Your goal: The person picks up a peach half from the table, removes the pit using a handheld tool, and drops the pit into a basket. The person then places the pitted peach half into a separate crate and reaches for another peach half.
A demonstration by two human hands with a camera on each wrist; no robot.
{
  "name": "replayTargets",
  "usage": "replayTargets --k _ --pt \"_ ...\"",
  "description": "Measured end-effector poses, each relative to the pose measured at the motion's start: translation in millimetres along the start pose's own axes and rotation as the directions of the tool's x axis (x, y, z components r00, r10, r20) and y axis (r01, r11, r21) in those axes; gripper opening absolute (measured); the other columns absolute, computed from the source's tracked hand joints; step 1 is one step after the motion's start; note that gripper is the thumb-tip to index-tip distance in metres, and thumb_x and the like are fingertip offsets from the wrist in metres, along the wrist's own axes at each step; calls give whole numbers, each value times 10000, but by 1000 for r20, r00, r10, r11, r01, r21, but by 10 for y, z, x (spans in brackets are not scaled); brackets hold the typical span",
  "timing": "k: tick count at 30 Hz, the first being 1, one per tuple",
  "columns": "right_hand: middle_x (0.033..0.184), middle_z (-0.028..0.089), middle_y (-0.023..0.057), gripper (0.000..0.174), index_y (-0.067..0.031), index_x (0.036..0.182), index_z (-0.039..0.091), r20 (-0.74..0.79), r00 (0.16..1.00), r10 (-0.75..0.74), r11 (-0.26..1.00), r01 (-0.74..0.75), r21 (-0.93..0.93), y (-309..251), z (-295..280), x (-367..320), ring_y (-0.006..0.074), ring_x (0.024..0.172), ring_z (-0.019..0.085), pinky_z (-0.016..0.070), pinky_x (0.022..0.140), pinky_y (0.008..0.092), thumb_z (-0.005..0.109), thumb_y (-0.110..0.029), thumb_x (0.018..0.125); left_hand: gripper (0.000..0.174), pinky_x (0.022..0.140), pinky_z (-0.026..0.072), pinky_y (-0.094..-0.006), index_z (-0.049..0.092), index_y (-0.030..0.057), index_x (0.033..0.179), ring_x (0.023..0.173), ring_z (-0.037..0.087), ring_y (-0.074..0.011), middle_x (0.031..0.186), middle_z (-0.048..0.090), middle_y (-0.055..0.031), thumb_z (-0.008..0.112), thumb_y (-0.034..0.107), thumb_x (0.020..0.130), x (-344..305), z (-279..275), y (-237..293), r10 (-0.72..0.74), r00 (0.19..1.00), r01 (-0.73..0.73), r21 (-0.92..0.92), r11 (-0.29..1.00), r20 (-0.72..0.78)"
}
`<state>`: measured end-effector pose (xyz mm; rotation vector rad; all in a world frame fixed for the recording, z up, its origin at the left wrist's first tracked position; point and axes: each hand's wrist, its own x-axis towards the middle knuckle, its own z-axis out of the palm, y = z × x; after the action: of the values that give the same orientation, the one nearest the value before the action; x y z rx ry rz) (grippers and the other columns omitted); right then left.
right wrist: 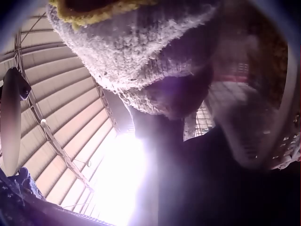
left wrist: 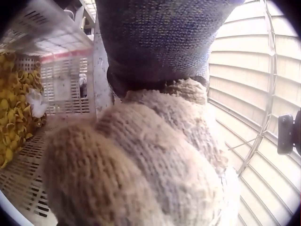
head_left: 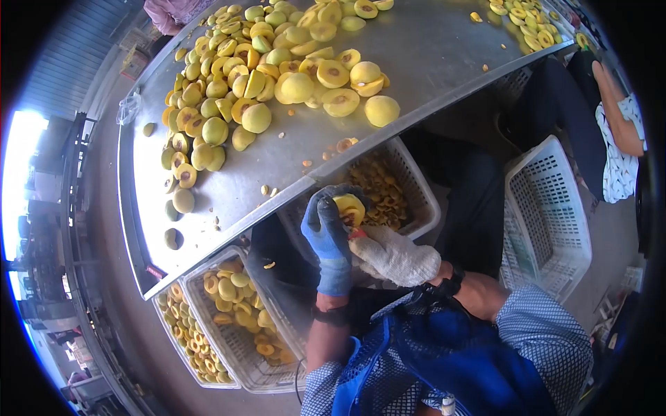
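My left hand (head_left: 329,239), in a blue and grey glove, grips a yellow peach half (head_left: 349,209) with a brown centre, cut side up. Close against it, my right hand (head_left: 399,256) in a white knitted glove has its fingers curled round a small red-ended tool (head_left: 356,234); its working end is hidden. In the left wrist view the knitted fingers (left wrist: 141,150) sit right under the blue-grey glove (left wrist: 160,42). At the top of the right wrist view, the peach half's edge (right wrist: 108,12) shows beside the white glove (right wrist: 136,52).
A metal table (head_left: 305,156) carries a heap of peach halves (head_left: 239,83). Below the hands stands a crate (head_left: 423,201) of peach scraps (head_left: 378,187). Crates of halves (head_left: 239,298) stand at lower left, nested white crates (head_left: 548,201) at right. Another person (head_left: 617,132) sits at right.
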<state>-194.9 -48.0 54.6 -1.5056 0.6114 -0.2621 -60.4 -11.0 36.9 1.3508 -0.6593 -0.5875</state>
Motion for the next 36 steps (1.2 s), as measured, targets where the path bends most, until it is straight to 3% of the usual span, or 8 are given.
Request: replayTargets --k 4,15,18,22,25,27,31,36 --pt "914 679 170 446 -44 1109 628 -98 995 -36 994 25 -108 -33 25 -1 371 896 647 497 792 425 548 -459 966 580 805 506 -287 653 -26 1020 856 640 -161 932 690 -91 416 504 1025 45 8 -74 -195 947 189 -50 981 -256" --pt "953 680 209 405 -115 1128 638 -35 992 118 877 -121 -465 146 -171 16 414 927 644 515 776 472 565 -464 935 587 858 529 -358 604 29 1141 938 653 -216 1044 661 -104 424 569 997 120 -213 -38 -293 900 209 -270 940 -323" --pt "936 675 225 403 -86 1084 637 -303 928 216 808 -344 -478 433 -273 9 437 923 628 505 765 503 564 -454 937 584 802 501 -308 623 -8 1101 890 605 -172 973 632 -74 396 525 1021 118 -279 -39 -189 934 135 -193 972 -302" --pt "929 672 235 427 -59 1070 635 -246 948 200 828 -298 -475 589 -554 118 437 904 634 508 752 500 576 -459 932 376 791 483 -288 623 -53 1107 895 591 -144 939 647 -80 532 299 1010 23 -621 546 -63 974 92 127 988 -217" --pt "920 670 239 441 -56 1066 636 -223 957 183 830 -273 -487 665 -621 186 442 895 633 507 747 502 577 -471 930 309 790 501 -356 660 0 1064 910 631 -249 976 658 -137 633 276 927 45 -1517 992 -26 999 31 907 420 -22" --pt "913 669 242 448 -55 1061 636 -202 958 202 842 -276 -464 703 -592 251 445 894 632 506 746 504 574 -479 930 278 789 513 -401 685 35 1035 920 658 -320 1000 665 -175 701 260 872 195 -1863 1146 -36 999 24 998 55 -22" --pt "909 675 233 499 -63 1032 639 -159 965 207 841 -259 -475 853 -433 369 438 880 642 507 737 501 540 -542 930 409 768 522 -388 615 89 1187 930 653 -282 1089 631 -152 729 278 842 1097 -1528 1029 86 978 -207 950 234 191" --pt "852 678 213 430 -40 981 643 -168 982 84 878 -152 -454 742 -356 331 410 818 654 512 703 457 592 -464 932 651 824 522 -449 492 179 1355 994 620 -368 1243 549 -170 768 345 791 2344 -784 321 -2 877 -480 877 -16 480"
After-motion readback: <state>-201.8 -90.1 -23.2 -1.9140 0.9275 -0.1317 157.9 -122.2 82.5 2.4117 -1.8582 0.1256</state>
